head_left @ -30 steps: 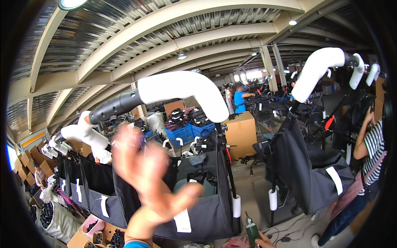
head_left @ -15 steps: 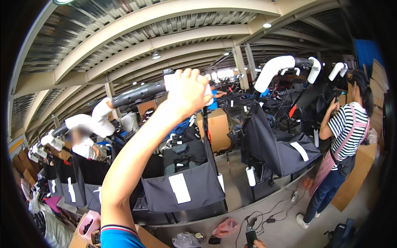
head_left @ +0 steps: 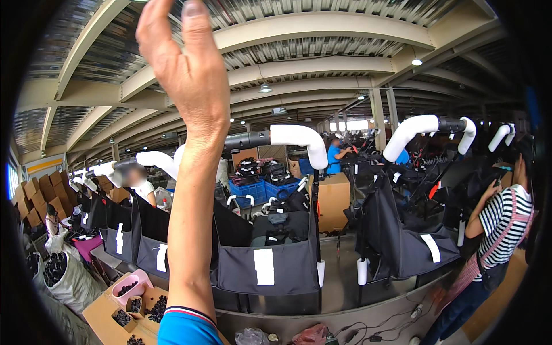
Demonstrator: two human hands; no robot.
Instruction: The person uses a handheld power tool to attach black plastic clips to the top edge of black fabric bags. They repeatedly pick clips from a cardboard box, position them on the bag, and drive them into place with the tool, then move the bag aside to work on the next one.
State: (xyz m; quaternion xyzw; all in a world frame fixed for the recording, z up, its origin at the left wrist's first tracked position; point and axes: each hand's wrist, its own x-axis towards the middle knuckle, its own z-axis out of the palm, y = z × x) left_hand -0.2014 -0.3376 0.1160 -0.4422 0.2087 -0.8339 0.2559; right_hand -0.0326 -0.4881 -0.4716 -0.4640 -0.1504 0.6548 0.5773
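My left hand (head_left: 187,80) is raised high at the top edge, thumb apart from the fingers and nothing in it; some fingertips are cut off. Its forearm passes in front of a push handle with a black middle piece (head_left: 247,141) and a white-wrapped right end (head_left: 298,139). Below hangs the cart's black fabric basket (head_left: 238,273), with a white label (head_left: 264,266) on its front and dark folded fabric (head_left: 276,230) inside. My right hand is out of view.
Similar carts stand in a row on both sides, including a black fabric one (head_left: 397,247) at right. A co-worker in a striped shirt (head_left: 503,213) stands far right. Lower left, a cardboard surface (head_left: 98,310) bears a pink tub (head_left: 123,283) and small black parts. Cables (head_left: 374,335) lie on the floor.
My left hand has let go of the white-wrapped handle end and risen up and to the left. My right hand, holding a dark hand tool at the lower edge, has left view. The view has shifted.
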